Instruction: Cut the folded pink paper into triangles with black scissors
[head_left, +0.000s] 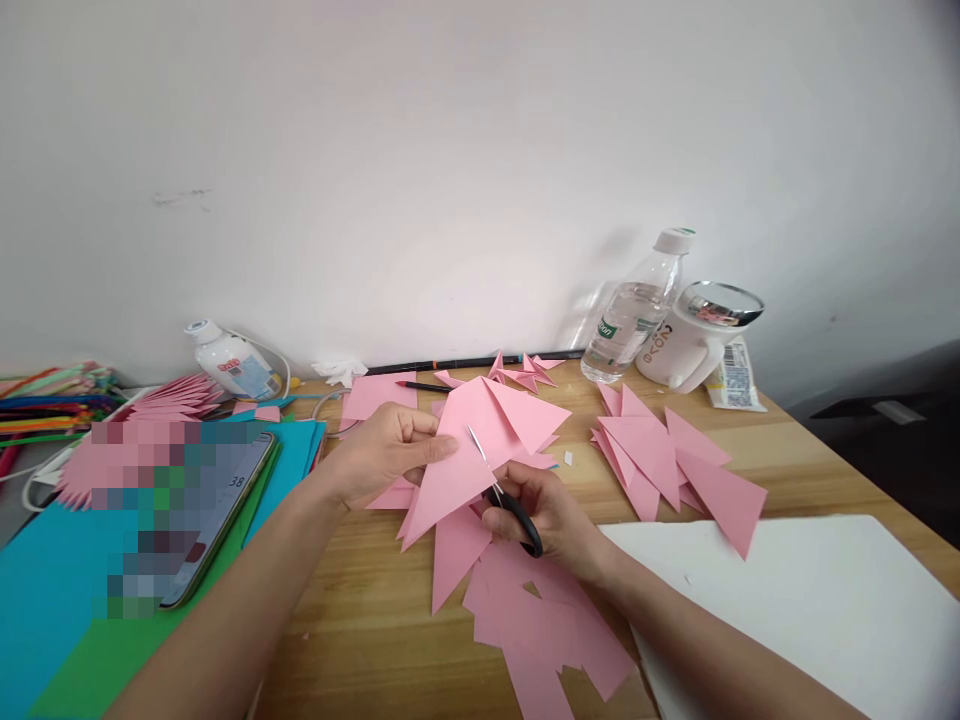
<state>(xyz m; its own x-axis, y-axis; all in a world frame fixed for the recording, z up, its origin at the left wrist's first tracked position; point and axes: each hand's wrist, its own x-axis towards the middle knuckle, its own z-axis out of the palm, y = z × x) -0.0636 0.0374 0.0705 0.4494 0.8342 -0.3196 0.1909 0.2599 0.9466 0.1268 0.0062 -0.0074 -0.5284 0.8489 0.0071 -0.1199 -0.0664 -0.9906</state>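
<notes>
My left hand (pixel 397 450) pinches a folded sheet of pink paper (pixel 465 460) by its left side, thumb on top. In my right hand (pixel 544 510) is a pair of scissors with black handles (pixel 521 520). One thin blade lies across the face of the pink paper, pointing up and left; the other blade is hidden behind it. Below the hands lie pink paper offcuts (pixel 547 620) with notched edges. Folded pink triangles (pixel 637 450) are heaped to the right of my right hand.
A water bottle (pixel 626 320) and a white mug (pixel 686 345) stand at the back right. White board (pixel 787 610) covers the front right. On the left, a phone (pixel 217 530) rests on green and blue paper (pixel 52 560). A white bottle (pixel 236 365) leans near the wall.
</notes>
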